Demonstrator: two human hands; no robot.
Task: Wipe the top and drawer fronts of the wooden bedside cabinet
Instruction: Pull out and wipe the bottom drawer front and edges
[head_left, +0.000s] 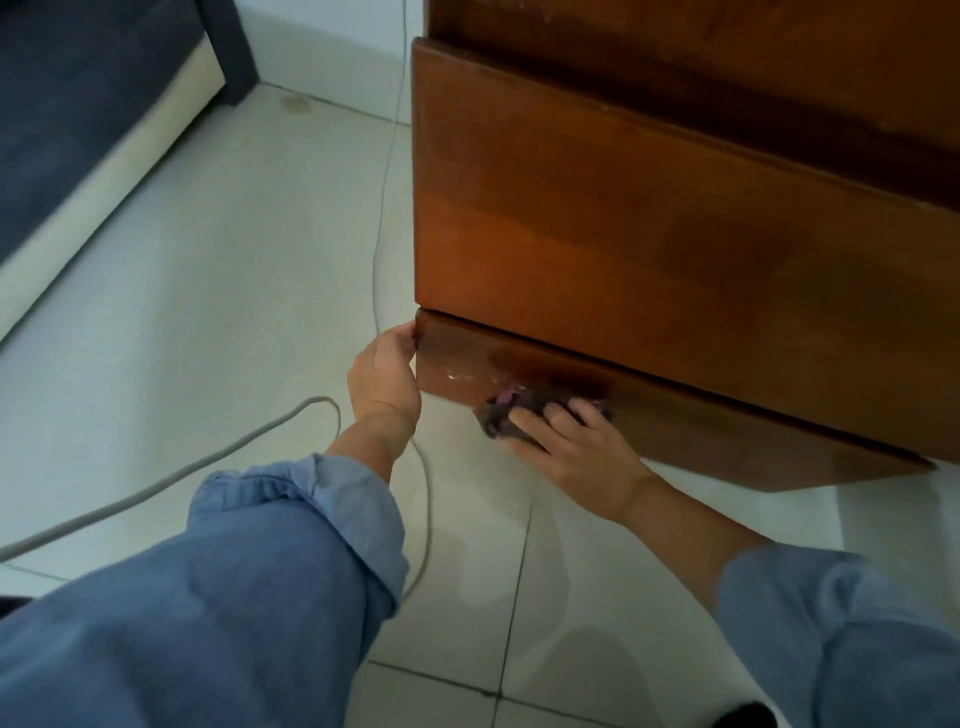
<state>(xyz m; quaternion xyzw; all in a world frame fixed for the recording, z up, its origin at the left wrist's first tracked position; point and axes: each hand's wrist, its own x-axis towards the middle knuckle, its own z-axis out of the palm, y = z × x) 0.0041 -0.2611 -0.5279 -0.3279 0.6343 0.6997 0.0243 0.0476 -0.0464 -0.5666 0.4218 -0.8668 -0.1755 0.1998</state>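
Note:
The wooden bedside cabinet (649, 218) fills the upper right, with its drawer fronts stacked one above the other. The lowest drawer front (727, 431) sits just above the floor. My right hand (566, 441) presses a dark cloth with a purple patch (506, 408) flat against the left part of that front. A damp, darker streak and some pale specks show on the wood around the cloth. My left hand (384, 376) grips the left end of the same lowest drawer front, fingers curled around its corner. The cabinet's top is out of view.
A pale tiled floor (234, 291) spreads left and below. A thick grey cable (171, 483) and a thin wire (387, 171) run across it beside the cabinet's left edge. A dark bed with a cream base (104, 171) stands at upper left.

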